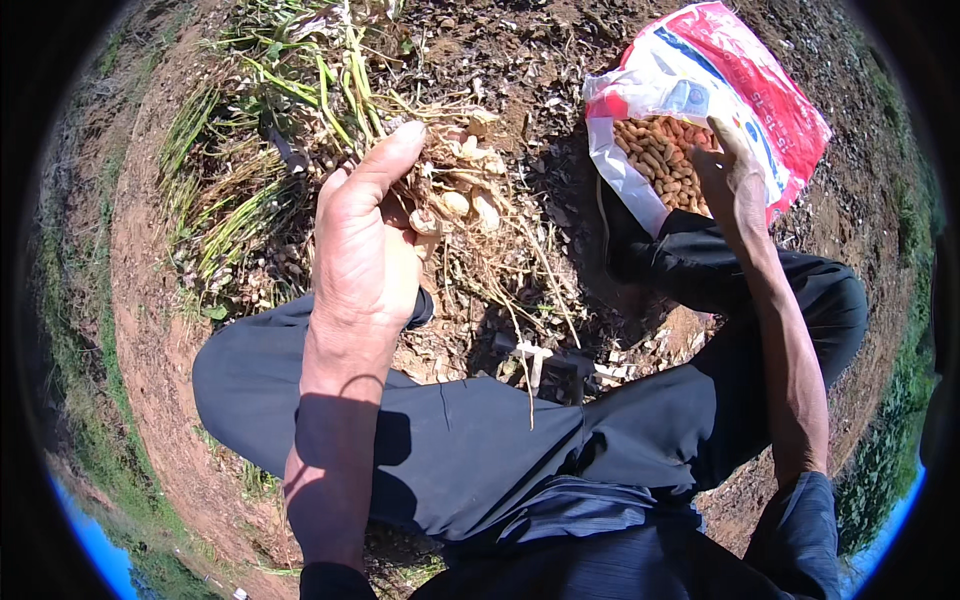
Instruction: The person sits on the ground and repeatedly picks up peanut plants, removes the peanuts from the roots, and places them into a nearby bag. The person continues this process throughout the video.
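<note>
My left hand (362, 245) is closed around an uprooted peanut plant (468, 185), thumb pressed over the stems. Pale pods and tangled roots stick out to the right of the grip, and green stems rise behind it. A few long roots trail toward my lap. Over the mouth of a red and white plastic sack (792, 125), my right hand (740, 190) has its thumb and fingers apart, with nothing visible between them. Loose brown peanuts (655, 155) fill the part of the sack that shows, just left of that hand.
A heap of pulled plants (225, 200) with green and dry stems lies at the left. My bent legs in dark trousers (480, 440) frame the near ground. Dry leaf litter (500, 50) covers the soil, and grass grows along both sides.
</note>
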`<action>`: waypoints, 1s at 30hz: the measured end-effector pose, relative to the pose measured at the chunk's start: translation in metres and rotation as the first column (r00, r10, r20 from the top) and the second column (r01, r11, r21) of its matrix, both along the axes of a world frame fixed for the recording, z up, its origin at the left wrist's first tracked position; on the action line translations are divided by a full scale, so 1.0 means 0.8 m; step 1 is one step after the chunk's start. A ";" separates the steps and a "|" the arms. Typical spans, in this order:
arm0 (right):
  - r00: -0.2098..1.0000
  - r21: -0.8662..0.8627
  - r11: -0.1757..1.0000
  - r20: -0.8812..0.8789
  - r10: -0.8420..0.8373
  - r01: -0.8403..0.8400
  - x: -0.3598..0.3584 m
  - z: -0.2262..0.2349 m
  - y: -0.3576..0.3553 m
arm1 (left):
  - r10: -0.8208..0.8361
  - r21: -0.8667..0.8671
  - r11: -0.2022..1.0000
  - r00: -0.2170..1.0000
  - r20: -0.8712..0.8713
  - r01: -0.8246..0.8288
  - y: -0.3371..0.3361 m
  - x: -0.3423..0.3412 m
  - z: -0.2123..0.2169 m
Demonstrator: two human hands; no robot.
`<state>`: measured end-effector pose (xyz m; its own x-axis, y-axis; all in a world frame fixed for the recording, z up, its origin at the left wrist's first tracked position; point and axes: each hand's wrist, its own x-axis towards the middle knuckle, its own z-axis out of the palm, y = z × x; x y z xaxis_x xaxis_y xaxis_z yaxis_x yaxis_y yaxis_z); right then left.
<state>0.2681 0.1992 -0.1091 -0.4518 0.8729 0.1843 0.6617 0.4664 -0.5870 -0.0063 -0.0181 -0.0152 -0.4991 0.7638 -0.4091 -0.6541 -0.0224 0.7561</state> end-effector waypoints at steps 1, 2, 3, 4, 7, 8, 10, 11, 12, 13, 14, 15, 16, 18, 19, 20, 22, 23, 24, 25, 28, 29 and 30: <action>0.984 -0.082 0.990 -0.144 0.106 -0.119 -0.020 0.009 -0.018 | 0.037 -0.018 0.999 0.999 0.011 -0.037 -0.004 -0.001 0.001; 0.987 -0.086 0.985 -0.060 0.146 -0.151 -0.023 0.080 -0.035 | -0.009 0.011 1.000 0.999 0.052 0.008 0.016 0.005 0.000; 0.913 -0.322 0.896 -0.365 0.182 -0.307 -0.057 0.065 -0.072 | 0.038 -0.002 0.999 0.999 0.002 -0.038 -0.007 0.003 -0.004; 0.936 -0.366 0.893 -0.323 0.143 -0.262 -0.056 0.116 -0.089 | -0.045 0.069 0.997 0.996 0.072 0.040 0.015 0.010 -0.004; 0.785 -0.298 0.762 -0.463 0.412 -0.575 -0.088 0.127 -0.130 | 0.006 0.024 1.000 1.000 0.030 -0.007 0.009 0.020 0.002; 0.774 -0.341 0.741 -0.517 0.366 -0.578 -0.096 0.126 -0.141 | -0.017 0.019 1.000 0.999 0.035 0.016 0.004 0.018 0.005; 0.768 -0.406 0.713 -0.571 0.290 -0.571 -0.099 0.119 -0.151 | -0.051 0.049 0.998 0.990 0.132 0.045 0.009 0.028 0.009; 0.764 -0.425 0.699 -0.584 0.274 -0.575 -0.102 0.116 -0.155 | -0.034 0.065 0.998 0.977 0.211 0.020 0.009 0.025 0.004; 0.714 -0.390 0.705 -0.659 0.235 -0.592 -0.106 0.114 -0.158 | -0.078 0.113 0.992 0.961 0.264 0.050 0.006 0.020 -0.001; 0.727 -0.441 0.700 -0.668 0.161 -0.561 -0.107 0.121 -0.161 | -0.125 0.162 0.984 0.941 0.315 0.076 0.004 0.015 -0.006; 0.732 -0.395 0.729 -0.649 0.208 -0.558 -0.108 0.127 -0.161 | -0.101 0.176 0.984 0.926 0.363 0.038 0.003 0.013 -0.008; 0.736 -0.348 0.755 -0.628 0.253 -0.556 -0.110 0.130 -0.161 | -0.107 0.196 0.980 0.917 0.385 0.032 0.002 0.013 -0.006; 0.730 -0.279 0.776 -0.608 0.314 -0.566 -0.112 0.124 -0.159 | -0.112 0.216 0.976 0.907 0.405 0.025 0.001 0.013 -0.005; 0.744 -0.271 0.792 -0.590 0.313 -0.548 -0.111 0.121 -0.160 | -0.141 0.209 0.976 0.898 0.417 0.056 0.007 0.021 0.007; 0.754 -0.311 0.785 -0.594 0.280 -0.536 -0.109 0.126 -0.163 | -0.109 0.220 0.975 0.884 0.454 0.007 0.007 0.022 0.003; 0.739 -0.242 0.802 -0.591 0.324 -0.546 -0.110 0.128 -0.164 | -0.125 0.247 0.969 0.875 0.468 0.007 0.005 0.021 0.004; 0.708 -0.061 0.824 -0.551 0.443 -0.563 -0.110 0.133 -0.162 | -0.093 0.232 0.973 0.873 0.478 -0.023 0.006 0.020 0.005; 0.673 0.057 0.816 -0.534 0.512 -0.575 -0.112 0.131 -0.161 | -0.124 0.248 0.969 0.865 0.487 -0.001 0.004 0.020 0.006; 0.657 0.064 0.811 -0.551 0.515 -0.582 -0.114 0.129 -0.160 | -0.119 0.236 0.972 0.879 0.461 0.008 0.003 0.020 0.005; 0.640 0.071 0.806 -0.568 0.517 -0.588 -0.115 0.127 -0.160 | -0.115 0.222 0.975 0.893 0.435 0.017 0.002 0.019 0.005; 0.676 -0.052 0.816 -0.591 0.440 -0.576 -0.110 0.128 -0.162 | -0.111 0.206 0.978 0.933 0.342 0.041 0.004 0.029 0.006; 0.686 -0.085 0.822 -0.602 0.408 -0.563 -0.109 0.124 -0.163 | -0.131 0.201 0.977 0.945 0.298 0.072 0.003 0.031 0.006; 0.691 -0.065 0.814 -0.570 0.444 -0.577 -0.105 0.123 -0.160 | -0.117 0.173 0.982 0.953 0.279 0.069 0.003 0.035 0.009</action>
<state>0.1838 0.0710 -0.0103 -0.7356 0.5788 0.3518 -0.0671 0.4545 -0.8882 0.0221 -0.0154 -0.0083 -0.3025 0.8683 -0.3931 -0.8473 -0.0561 0.5281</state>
